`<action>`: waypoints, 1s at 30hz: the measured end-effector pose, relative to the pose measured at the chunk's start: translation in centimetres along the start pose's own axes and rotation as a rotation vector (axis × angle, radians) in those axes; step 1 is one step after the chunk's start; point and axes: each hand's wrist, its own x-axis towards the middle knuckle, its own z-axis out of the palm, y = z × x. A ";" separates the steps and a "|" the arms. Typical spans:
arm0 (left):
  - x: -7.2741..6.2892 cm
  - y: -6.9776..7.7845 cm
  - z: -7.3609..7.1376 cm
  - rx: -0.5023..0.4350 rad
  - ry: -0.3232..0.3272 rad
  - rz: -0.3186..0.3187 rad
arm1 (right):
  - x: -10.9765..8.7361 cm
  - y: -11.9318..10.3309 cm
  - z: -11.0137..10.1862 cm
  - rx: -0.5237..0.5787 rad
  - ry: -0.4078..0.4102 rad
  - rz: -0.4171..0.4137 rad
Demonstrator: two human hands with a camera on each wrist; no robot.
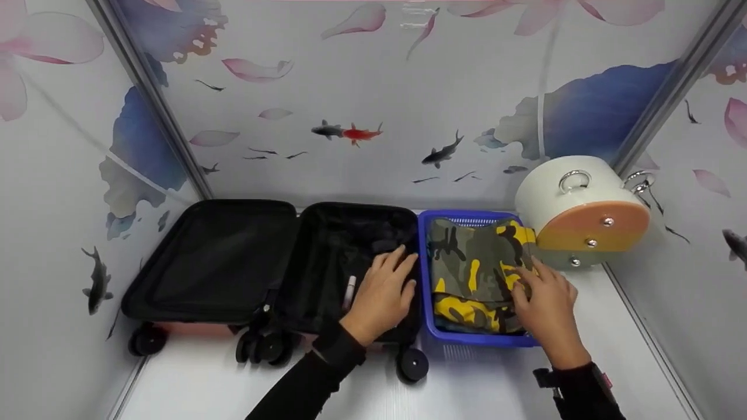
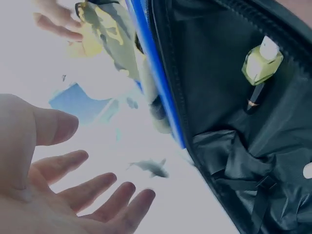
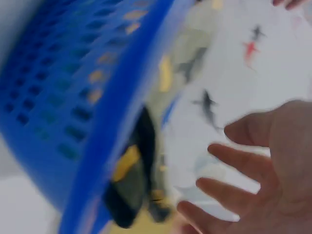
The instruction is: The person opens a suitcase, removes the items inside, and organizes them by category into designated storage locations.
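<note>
My left hand (image 1: 380, 298) hovers over the right half of an open suitcase (image 1: 210, 262), its fingers spread and holding nothing. Under it, a small white tube (image 1: 350, 290) shows on the black lining. The left wrist view shows a yellowish glass bottle (image 2: 262, 67) with a white cap and a slim black item (image 2: 254, 97) inside the suitcase. My right hand (image 1: 548, 306) is above the right side of a blue basket (image 1: 427, 291), fingers loosely extended. Folded camouflage clothing (image 1: 467, 251) in grey, black and yellow fills the basket; whether my right fingertips touch it, I cannot tell.
A white rounded drawer case (image 1: 560, 192) with orange, yellow and green drawers stands behind the basket at right. Suitcase wheels (image 1: 413, 366) stick out towards the front of the white table (image 1: 467, 391). Printed panels (image 1: 373, 87) enclose the back and sides.
</note>
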 end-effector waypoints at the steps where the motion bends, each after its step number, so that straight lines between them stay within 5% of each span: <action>1: -0.3 0.2 0.0 0.024 0.022 0.012 | -0.5 -0.4 0.0 0.017 0.039 -0.015; 6: -3.1 0.0 0.4 0.101 0.056 -0.005 | -3.3 -1.8 0.9 0.077 0.052 -0.101; 12: -8.1 -1.8 2.0 0.092 -0.059 -0.101 | -5.8 -2.2 3.4 -0.012 -0.233 -0.022; 16: -10.2 -3.5 3.2 0.192 0.005 -0.110 | -6.7 -1.8 5.1 -0.096 -0.373 0.006; 21: -11.6 -5.8 4.3 0.348 0.051 -0.070 | -7.5 -1.2 6.2 -0.168 -0.331 -0.028; 30: -11.6 -6.8 4.8 0.362 0.079 -0.032 | -7.5 -0.8 7.1 -0.137 -0.205 -0.117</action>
